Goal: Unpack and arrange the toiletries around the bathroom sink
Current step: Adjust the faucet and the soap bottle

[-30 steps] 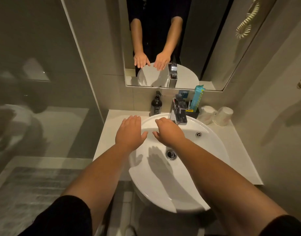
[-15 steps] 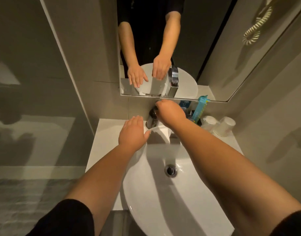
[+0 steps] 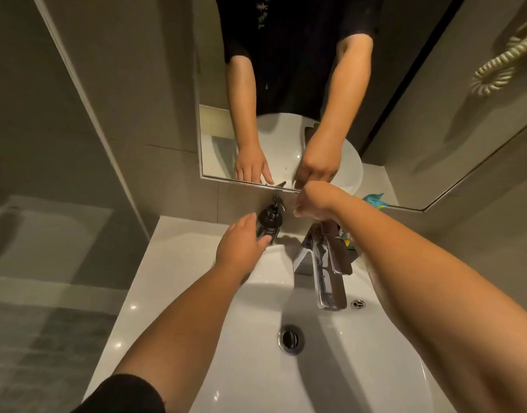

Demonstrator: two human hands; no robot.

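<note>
So both arms are stretched out over the white sink (image 3: pixel 375 368), reaching toward the back wall. The left hand (image 3: pixel 240 248) is palm down with its fingers (image 3: pixel 250 223) loosely spread, empty, and the thumb tip sits right against the lower part of the dark pump soap bottle (image 3: pixel 271 219), though I can't tell if it's really pressing on it. That bottle stands upright on the white counter (image 3: pixel 172 263) at the back, just left of the chrome faucet (image 3: pixel 325 269) and close to the wall. The right hand (image 3: pixel 316 204) is higher up, above and behind the faucet, just under the bottom edge of the mirror (image 3: pixel 214 138). It's curled into a loose fist with the fingers together, and honestly I can't tell whether anything is pinched in there. A bit of a teal packet (image 3: pixel 374 201) pokes out behind the right forearm near the wall, mostly hidden. The drain (image 3: pixel 289 339) sits in the middle of the basin, with the small overflow hole (image 3: pixel 358 304) to its right. The mirror shows both forearms and a black short-sleeved top. A coiled cream cord (image 3: pixel 501 70) shows in the reflection at upper right.
</note>
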